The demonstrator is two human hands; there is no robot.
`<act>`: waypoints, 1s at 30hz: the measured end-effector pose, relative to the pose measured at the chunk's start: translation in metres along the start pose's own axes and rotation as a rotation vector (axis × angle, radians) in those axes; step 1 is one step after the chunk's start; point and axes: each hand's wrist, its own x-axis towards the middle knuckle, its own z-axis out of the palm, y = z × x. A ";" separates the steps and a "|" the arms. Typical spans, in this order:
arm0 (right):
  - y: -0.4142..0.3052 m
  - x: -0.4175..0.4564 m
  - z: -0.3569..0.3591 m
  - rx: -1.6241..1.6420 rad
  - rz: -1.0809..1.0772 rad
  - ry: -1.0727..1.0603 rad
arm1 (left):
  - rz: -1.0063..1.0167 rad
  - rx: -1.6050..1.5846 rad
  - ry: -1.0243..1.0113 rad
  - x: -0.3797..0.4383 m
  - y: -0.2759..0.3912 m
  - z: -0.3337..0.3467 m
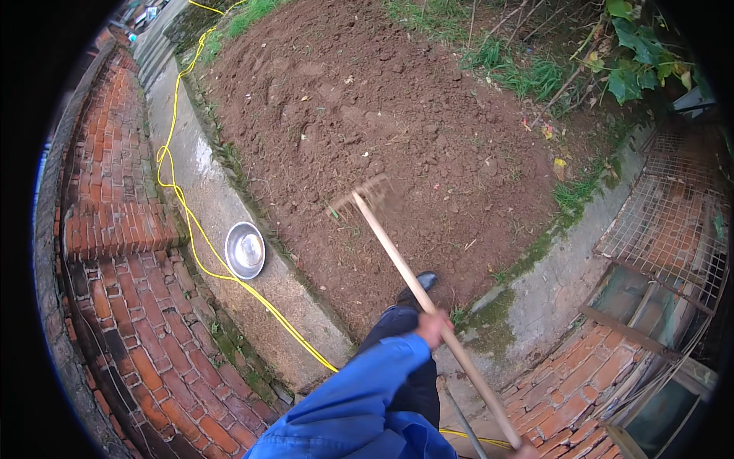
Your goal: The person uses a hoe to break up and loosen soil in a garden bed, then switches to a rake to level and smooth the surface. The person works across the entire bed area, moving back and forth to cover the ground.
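My left hand (434,329), in a blue sleeve, is closed around the middle of the wooden handle of a garden rake (395,252). Near the lower edge of the view, my right hand (523,451) grips the handle's end and is partly cut off. The rake's toothed head (360,195) is blurred and lies at the surface of the brown soil (355,126). A small green bit, perhaps a leaf, shows by its left end. One dark shoe (425,281) of mine stands at the near corner of the soil bed.
A metal basin (245,251) sits on the concrete ledge (200,166) at left, touching a yellow cable (192,221). Brick walls (166,356) flank both sides. At right are a wire mesh panel (659,212) and mossy concrete edging (539,287). A thin pole (461,416) slants beside my leg.
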 end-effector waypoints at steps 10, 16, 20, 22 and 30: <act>-0.313 0.077 -0.055 0.187 -0.424 0.419 | 0.374 -0.078 -0.038 0.051 0.268 -0.034; -0.197 0.068 0.000 0.183 -0.292 0.091 | 0.239 0.078 0.040 0.010 0.151 -0.023; -0.069 -0.018 0.052 0.169 -0.150 -0.065 | -0.022 0.114 0.114 -0.048 0.010 -0.026; -0.049 -0.061 0.048 0.230 -0.019 -0.136 | -0.176 0.142 0.124 -0.071 -0.034 -0.038; -0.198 0.004 0.054 0.468 0.046 -0.060 | 0.032 0.320 -0.019 0.014 0.099 0.010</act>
